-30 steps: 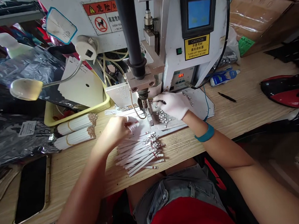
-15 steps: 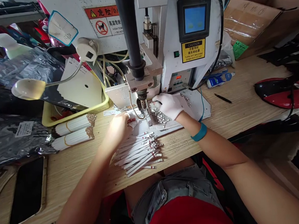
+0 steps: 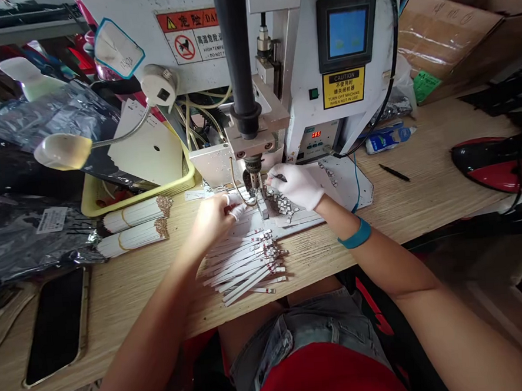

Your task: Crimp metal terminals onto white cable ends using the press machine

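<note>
white strips point(image 3: 247, 286) lie in a messy fan below the machine point(image 3: 300, 69)

we see the strips near the middle of the frame, a bit low, on the wood table point(image 3: 326, 247). many of their right ends have small shiny bits on them, and some have red marks.

our left hand point(image 3: 216, 219) is just above the fan and to its left. its thumb and finger wear white tip covers and curl in close together near the machine's metal tip point(image 3: 254, 181). we cannot tell if they pinch a strip.

our right hand point(image 3: 298, 186), in a white glove, is just right of that tip. its fingers are bent in, and something thin and dark shows by them. it is too small to name, so we cannot tell if the hand grips it. loose metal bits point(image 3: 283, 206) lie in a pile just below this hand. we wear a blue-green band point(image 3: 355, 234) on the right arm.

at the left of the frame, two bundles point(image 3: 133, 237) of white sticks, tied with bands, lie by a yellow basket point(image 3: 183, 184). a phone point(image 3: 57, 326) lies at the lower left. toward the right we see a black pen point(image 3: 394, 172), and a brown box point(image 3: 445, 31) fills the upper right.
</note>
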{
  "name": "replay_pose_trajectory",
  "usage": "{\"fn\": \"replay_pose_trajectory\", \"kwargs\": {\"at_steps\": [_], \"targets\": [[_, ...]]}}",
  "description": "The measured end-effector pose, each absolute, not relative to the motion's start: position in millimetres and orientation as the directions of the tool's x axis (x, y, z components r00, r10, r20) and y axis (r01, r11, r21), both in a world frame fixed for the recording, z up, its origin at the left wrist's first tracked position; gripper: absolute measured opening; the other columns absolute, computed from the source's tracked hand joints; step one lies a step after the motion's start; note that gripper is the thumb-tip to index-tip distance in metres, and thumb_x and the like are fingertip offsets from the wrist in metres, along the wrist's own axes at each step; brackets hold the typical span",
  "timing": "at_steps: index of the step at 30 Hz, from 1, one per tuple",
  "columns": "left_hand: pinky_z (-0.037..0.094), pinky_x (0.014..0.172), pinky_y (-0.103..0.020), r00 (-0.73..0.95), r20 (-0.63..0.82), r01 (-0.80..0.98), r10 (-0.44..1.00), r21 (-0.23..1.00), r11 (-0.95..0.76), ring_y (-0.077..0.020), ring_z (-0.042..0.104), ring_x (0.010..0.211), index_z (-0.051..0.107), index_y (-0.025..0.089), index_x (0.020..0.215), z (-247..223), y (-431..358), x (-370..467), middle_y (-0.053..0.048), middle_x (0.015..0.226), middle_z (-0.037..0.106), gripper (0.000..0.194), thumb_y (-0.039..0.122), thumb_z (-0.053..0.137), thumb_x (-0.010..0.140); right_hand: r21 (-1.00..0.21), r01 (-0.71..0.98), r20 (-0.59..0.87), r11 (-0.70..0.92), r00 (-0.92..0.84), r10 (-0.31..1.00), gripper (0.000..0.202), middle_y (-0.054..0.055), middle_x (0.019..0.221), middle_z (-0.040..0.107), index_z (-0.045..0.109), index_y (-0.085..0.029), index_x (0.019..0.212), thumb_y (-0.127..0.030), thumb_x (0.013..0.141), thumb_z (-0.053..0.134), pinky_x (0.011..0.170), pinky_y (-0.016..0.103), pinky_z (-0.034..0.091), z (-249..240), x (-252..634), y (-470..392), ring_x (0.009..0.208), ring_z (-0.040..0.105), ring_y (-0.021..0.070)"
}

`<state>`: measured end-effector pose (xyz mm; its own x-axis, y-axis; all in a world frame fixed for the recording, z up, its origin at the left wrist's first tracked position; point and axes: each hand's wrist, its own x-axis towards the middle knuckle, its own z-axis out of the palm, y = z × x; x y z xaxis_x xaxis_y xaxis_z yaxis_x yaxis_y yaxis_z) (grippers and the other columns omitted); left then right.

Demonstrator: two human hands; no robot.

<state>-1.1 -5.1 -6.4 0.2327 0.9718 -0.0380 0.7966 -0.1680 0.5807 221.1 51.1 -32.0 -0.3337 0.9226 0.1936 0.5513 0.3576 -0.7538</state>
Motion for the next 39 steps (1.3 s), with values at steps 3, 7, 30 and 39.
{"fn": "replay_pose_trajectory", "kwargs": {"at_steps": [3,7,30,39], "targets": [[0.042,0.065,-0.027,0.231,-0.113,0.699,0.966,0.710,-0.084,-0.0173,0.056,0.068,0.067,0.014,0.081,-4.4,-6.3,-3.7,-0.005,0.075,0.066,0.027,0.038,0.056,0.077,-0.969,0.245,-0.063,0.044,-0.410,0.910,0.015,0.005,0.076,0.065,0.063,-0.013,0.084,-0.028,0.081,0.063,0.050,0.026,0.046,-22.5,224.1,43.0,0.058,0.058,0.0134],[0.038,0.059,-0.025,0.245,-0.156,0.592,0.957,0.806,-0.021,-0.0137,0.050,0.060,0.062,0.014,0.068,-4.6,-6.5,-4.0,0.000,0.062,0.059,0.022,0.036,0.060,0.072,-0.971,0.042,-0.219,-0.235,-0.551,0.806,0.017,0.001,0.067,0.060,0.060,-0.013,0.083,-0.024,0.075,0.071,0.040,0.021,0.045,-15.7,225.8,35.3,0.047,0.051,0.0078],[0.026,0.054,-0.022,0.162,-0.218,0.434,0.962,0.892,0.129,-0.0092,0.036,0.057,0.052,0.015,0.059,-3.1,-4.9,12.4,0.003,0.059,0.047,0.009,0.020,0.048,0.052,-0.979,-0.014,-0.170,-0.201,-0.479,0.861,0.016,-0.002,0.063,0.054,0.056,-0.018,0.083,-0.018,0.075,0.070,0.030,0.014,0.034,-23.5,212.8,27.5,0.045,0.046,0.0060],[0.019,0.051,-0.022,0.203,-0.213,0.353,0.956,0.927,0.131,-0.0069,0.026,0.051,0.042,0.017,0.051,-2.1,-4.8,13.1,0.005,0.052,0.036,0.004,0.018,0.046,0.050,-0.970,-0.050,-0.183,-0.237,-0.492,0.851,0.019,-0.002,0.068,0.056,0.055,-0.017,0.083,-0.019,0.074,0.071,0.031,0.015,0.036,-23.4,212.4,27.5,0.046,0.047,0.0058]]}}
